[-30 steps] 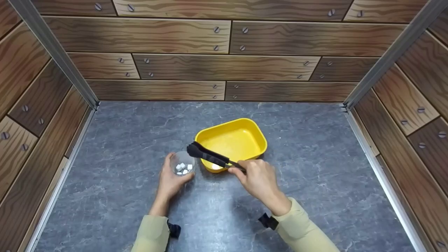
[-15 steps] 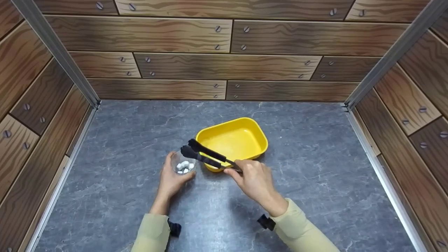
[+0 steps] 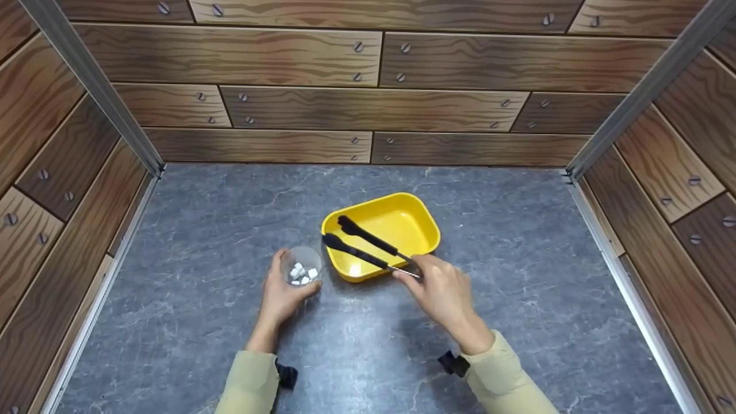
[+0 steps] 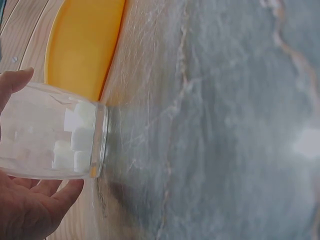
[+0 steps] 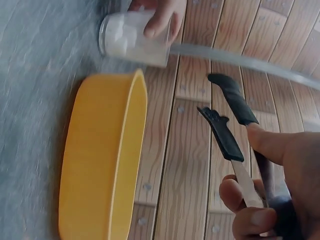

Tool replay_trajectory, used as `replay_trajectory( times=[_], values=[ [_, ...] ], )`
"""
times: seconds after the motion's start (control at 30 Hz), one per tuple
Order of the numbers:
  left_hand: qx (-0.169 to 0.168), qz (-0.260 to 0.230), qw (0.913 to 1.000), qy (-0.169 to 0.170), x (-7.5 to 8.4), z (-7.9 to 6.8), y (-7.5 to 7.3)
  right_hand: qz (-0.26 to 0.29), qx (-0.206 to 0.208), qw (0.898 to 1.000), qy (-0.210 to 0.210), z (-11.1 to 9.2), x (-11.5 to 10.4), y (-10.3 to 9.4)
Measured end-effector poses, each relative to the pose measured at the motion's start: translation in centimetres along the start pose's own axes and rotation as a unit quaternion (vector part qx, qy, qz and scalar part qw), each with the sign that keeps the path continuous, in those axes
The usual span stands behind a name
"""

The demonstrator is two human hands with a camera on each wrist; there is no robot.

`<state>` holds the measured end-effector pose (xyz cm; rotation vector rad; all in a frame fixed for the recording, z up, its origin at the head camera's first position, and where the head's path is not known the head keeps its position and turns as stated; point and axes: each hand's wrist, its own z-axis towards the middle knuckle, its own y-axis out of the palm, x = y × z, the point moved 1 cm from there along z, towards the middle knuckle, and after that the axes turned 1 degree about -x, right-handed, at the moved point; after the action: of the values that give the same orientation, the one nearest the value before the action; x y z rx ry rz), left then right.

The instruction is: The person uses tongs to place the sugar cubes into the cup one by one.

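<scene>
My left hand (image 3: pixel 283 290) grips a clear cup (image 3: pixel 307 259) around its sides, to the left of the yellow bin. Several white cubes (image 4: pixel 82 132) lie at the bottom of the cup, which stands upright on the floor in the left wrist view. With my right hand (image 3: pixel 445 290) I hold black-tipped metal tongs (image 3: pixel 368 236) by their handles. Their two arms are spread apart, with nothing between the tips (image 5: pixel 225 90). From the head view the tongs overlap the yellow bin (image 3: pixel 422 227); the right wrist view has them raised above its rim.
Grey marbled flooring (image 3: pixel 218 218) surrounds the bin and cup. Wood-patterned walls (image 3: pixel 287 109) enclose the left, right and far sides, with metal strips (image 3: pixel 627 293) along their edges.
The tongs were closed over the cup, then spread there, and have since moved right over the yellow bin with my right hand. My left hand and the cup stay in place.
</scene>
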<state>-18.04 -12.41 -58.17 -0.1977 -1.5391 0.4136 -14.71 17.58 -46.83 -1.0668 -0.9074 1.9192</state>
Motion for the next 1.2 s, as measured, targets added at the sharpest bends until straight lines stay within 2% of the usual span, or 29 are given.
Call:
replay_trajectory(
  times=[0.1,0.43,0.73,1.0,1.2],
  values=[
    [-0.002,-0.001,1.0,-0.001,0.0,0.1,0.0,-0.014,0.003,1.0,0.013,-0.4,1.1,-0.2],
    [-0.006,0.004,0.9993,-0.037,0.1,-0.1,0.0,-0.022,0.024,0.998,0.056,-1.5,4.9,-1.1],
    [-0.005,-0.004,0.9995,-0.032,0.1,-0.1,0.0,-0.022,0.025,0.992,0.118,-2.4,8.2,-2.0],
    [-0.004,-0.004,0.9996,-0.027,0.1,-0.1,0.1,-0.036,0.059,0.986,0.15,-2.9,11.1,-1.9],
    [-0.004,-0.008,0.9997,-0.023,0.1,-0.1,0.0,-0.03,0.049,0.978,0.199,-3.3,12.8,-1.6]
  ],
)
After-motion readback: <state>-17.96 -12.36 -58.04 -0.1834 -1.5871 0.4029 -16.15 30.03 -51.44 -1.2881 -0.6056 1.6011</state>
